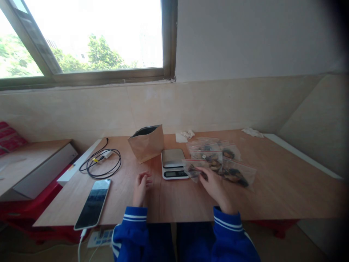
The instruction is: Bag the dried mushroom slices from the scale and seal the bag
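Observation:
My right hand (211, 183) pinches a small clear zip bag (191, 173) with dark brown pieces inside, just over the right front corner of a white kitchen scale (173, 159). To the right lie several more zip bags (236, 176) holding dark, dried-looking brown pieces. My left hand (141, 183) is at the table's front, left of the scale, its fingers loosely curled and apart with nothing in them. Behind it a brown kraft paper pouch (147, 143) stands upright with its mouth open. The digits on the scale's display are too small to read.
A phone (94, 203) with a white cable plugged in lies at the table's left front edge. Behind it is a coiled black cable (120, 162). Crumpled tissue (188, 134) lies near the wall, with another piece (253, 132) farther right. A window is above.

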The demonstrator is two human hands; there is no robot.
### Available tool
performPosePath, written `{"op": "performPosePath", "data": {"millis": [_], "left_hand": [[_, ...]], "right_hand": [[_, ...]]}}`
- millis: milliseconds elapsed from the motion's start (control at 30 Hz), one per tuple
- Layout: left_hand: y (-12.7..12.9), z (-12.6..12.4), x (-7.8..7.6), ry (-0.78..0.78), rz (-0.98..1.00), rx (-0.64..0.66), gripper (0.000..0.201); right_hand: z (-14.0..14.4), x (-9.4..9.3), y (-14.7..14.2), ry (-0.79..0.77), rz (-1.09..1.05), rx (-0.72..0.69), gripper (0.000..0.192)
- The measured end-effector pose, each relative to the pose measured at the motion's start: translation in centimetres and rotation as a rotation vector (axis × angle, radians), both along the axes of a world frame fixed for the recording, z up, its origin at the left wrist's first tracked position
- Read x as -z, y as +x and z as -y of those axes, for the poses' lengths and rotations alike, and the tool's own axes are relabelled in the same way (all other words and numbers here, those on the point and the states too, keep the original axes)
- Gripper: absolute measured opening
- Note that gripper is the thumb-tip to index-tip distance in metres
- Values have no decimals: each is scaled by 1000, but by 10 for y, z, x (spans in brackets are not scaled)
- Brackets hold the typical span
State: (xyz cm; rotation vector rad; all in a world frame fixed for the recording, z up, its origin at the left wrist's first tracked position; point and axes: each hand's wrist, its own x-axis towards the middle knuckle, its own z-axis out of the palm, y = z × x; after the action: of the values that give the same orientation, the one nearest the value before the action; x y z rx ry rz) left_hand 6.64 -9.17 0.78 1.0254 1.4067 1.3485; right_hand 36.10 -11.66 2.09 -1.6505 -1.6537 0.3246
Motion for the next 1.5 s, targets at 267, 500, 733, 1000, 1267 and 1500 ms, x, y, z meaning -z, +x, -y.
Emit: {"op": "performPosePath", "data": {"millis": [267, 500, 733, 1000, 1267, 1500], "left_hand": [[42, 17, -34, -61, 177, 271, 44], [44, 24, -47, -61, 294, 431, 48], [33, 23, -46, -1, 236, 233, 33], [42, 25, -49, 173, 64, 233, 34], [50, 33, -61, 232, -13, 213, 41], [47, 36, -65, 263, -114, 213, 45]], "right_hand": [[15, -46, -34, 123, -259, -431, 33], [14, -53, -64, 57, -274, -603, 34], [17, -51, -76, -24, -244, -659, 46], [24, -63, -99, 8, -300, -470, 22], [25, -60, -118, -109, -348, -595, 29], [14, -49, -109, -36, -366, -503, 31]]}}
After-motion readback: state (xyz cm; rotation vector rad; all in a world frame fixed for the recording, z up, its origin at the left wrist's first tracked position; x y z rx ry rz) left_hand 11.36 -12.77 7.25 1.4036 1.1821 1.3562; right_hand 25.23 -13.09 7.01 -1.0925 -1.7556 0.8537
